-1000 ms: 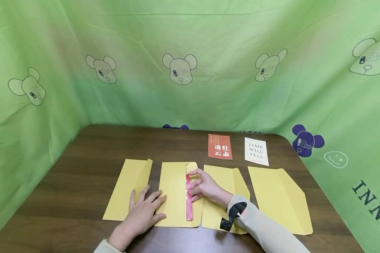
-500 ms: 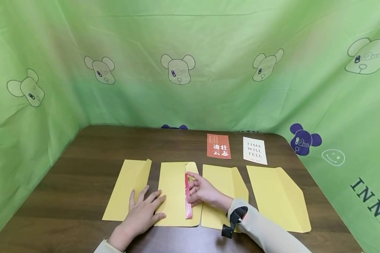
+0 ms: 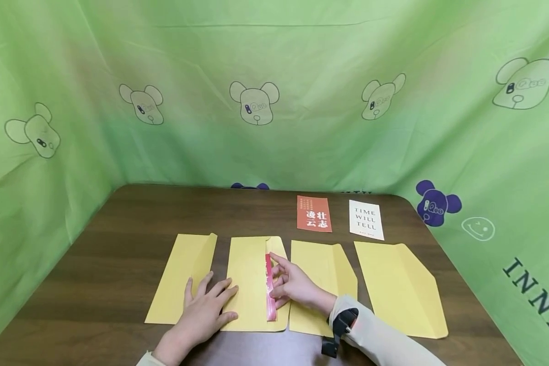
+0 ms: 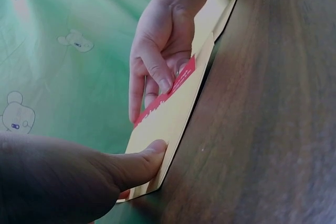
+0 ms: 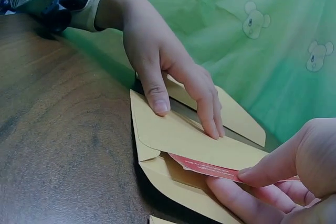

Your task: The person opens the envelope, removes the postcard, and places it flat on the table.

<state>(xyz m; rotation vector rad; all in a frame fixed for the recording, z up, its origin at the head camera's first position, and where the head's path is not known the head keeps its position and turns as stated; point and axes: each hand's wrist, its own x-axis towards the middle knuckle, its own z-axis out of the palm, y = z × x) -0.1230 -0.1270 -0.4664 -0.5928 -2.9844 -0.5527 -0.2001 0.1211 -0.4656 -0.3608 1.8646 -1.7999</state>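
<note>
Two hands: flat left hand (image 3: pixel 204 311) presses smooth yellow envelope (image 3: pixel 249 282); right hand (image 3: pixel 293 284) pinches glossy red card (image 3: pixel 270 290).

Head looks down; wrist views close, sharing the envelope (image 3: pixel 249 284).

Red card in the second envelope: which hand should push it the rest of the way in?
Right, probably. The right hand already pinches the red card at the envelope's open edge, while the left hand lies flat, pinning the envelope down.
</note>
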